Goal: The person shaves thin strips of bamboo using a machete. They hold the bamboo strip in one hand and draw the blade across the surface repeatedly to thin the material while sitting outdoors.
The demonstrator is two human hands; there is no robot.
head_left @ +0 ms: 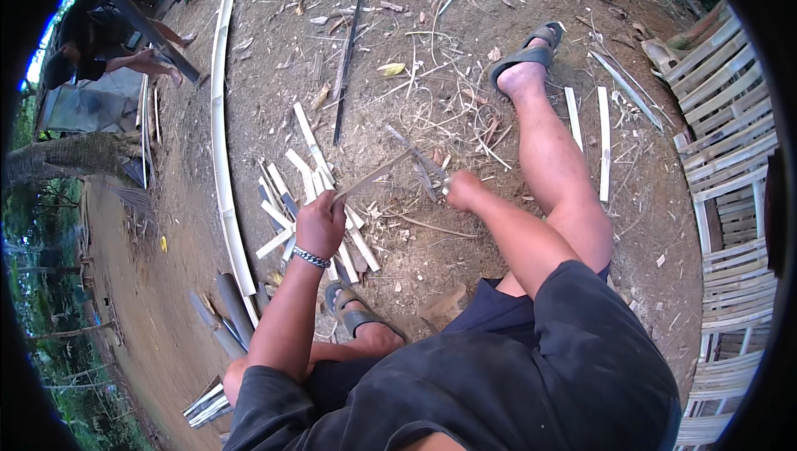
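And here's your strip (374,174), out in front of you above the bare ground (515,227), slanting up and away to the right: long, slim, flat-looking and a dull brown, darker than the pale slats (357,243) piled just beyond your left foot. The fingers of your left hand (320,225) are closed around its near end. Over on the right, the fingers of your right hand (463,191) are wrapped tight about the handle of a knife (432,167), its narrow greyish blade angled up and left. Strip and blade cross near the strip's far tip; whether they touch, you can't tell from here.
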